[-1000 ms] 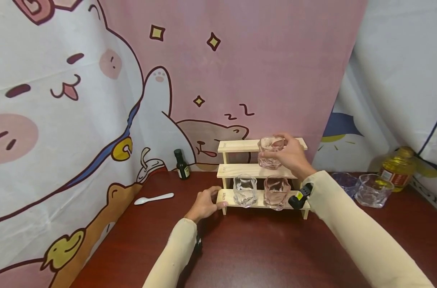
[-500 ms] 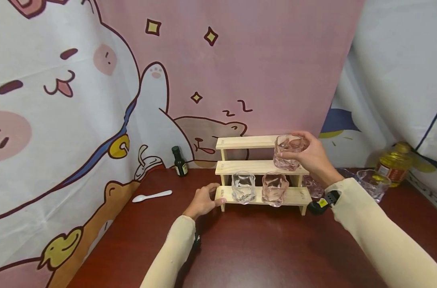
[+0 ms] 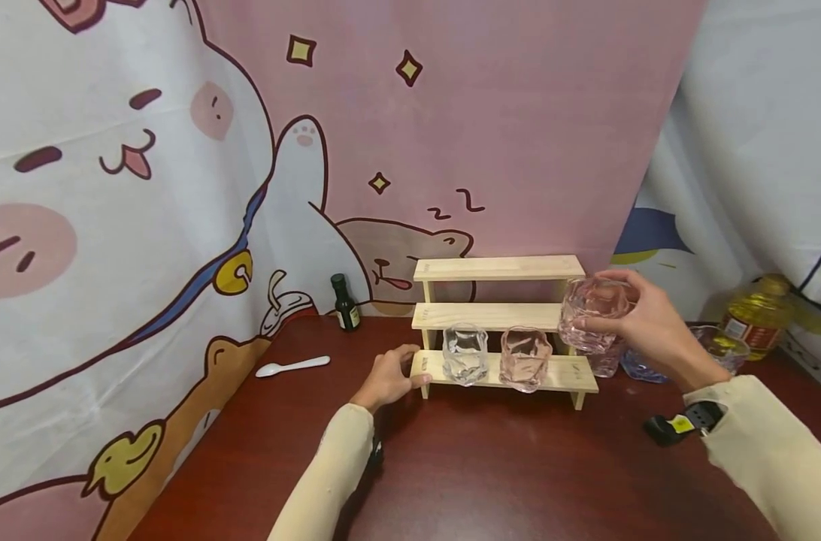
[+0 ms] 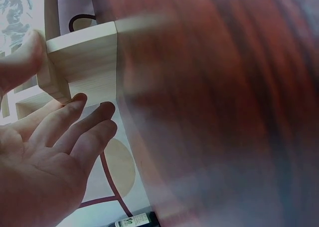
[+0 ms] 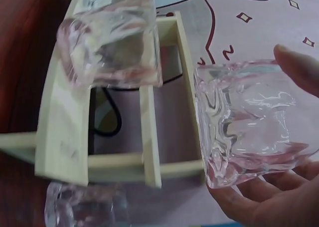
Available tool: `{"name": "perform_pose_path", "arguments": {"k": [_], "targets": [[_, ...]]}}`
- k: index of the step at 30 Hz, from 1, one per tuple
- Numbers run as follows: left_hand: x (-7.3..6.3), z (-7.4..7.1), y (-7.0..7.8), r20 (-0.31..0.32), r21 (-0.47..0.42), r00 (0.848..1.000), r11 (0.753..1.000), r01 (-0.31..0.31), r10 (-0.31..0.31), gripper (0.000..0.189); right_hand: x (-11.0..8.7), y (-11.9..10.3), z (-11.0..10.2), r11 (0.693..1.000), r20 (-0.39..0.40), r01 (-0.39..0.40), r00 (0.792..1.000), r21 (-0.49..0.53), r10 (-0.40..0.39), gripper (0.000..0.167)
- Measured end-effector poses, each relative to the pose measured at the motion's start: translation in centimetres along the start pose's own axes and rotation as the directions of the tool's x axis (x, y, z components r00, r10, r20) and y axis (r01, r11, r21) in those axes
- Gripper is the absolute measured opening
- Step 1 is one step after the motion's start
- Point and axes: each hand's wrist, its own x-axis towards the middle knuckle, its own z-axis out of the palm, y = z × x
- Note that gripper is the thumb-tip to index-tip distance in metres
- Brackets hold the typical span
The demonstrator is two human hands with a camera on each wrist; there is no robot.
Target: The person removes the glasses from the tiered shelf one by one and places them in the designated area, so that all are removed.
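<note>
A three-step wooden rack (image 3: pixel 498 268) stands on the table. My left hand (image 3: pixel 386 377) holds the left end of its lowest board; in the left wrist view the thumb lies on one side of the board (image 4: pixel 84 42) and a finger touches the other. My right hand (image 3: pixel 647 319) grips a pink glass tumbler (image 3: pixel 589 314) in the air at the rack's right end; the right wrist view shows thumb and fingers on opposite sides of that tumbler (image 5: pixel 254 122). On the lowest board sit a clear tumbler (image 3: pixel 465 355) and a pink tumbler (image 3: pixel 525 361).
Right of the rack, another pink tumbler (image 3: pixel 607 366), a blue tumbler (image 3: pixel 643 367) and a clear tumbler (image 3: pixel 728 347) stand on the table, partly hidden by my right arm. A yellow oil bottle (image 3: pixel 758 319) is behind them. A white spoon (image 3: pixel 293 366) and dark bottle (image 3: pixel 345 303) lie left.
My right hand has carried the pink tumbler from in front of the upper boards to the right and slightly down, past the rack's right end. The left hand keeps its place on the rack.
</note>
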Motion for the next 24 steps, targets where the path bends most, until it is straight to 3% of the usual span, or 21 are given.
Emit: {"name": "perform_pose_path", "arguments": {"k": [7,24], "targets": [[0.0,-0.1,0.1,0.005,-0.012,1.0,1.0,0.015,-0.015,0.064,-1.2,2.5,-1.4,0.997,0.018,0.011,1.0,-0.081,-0.01,0.089],[-0.1,-0.1,0.2,0.004,0.005,1.0,1.0,0.014,-0.014,0.063,-2.9,7.4,-1.8,0.999,0.04,0.018,0.999,-0.038,-0.017,0.087]]}}
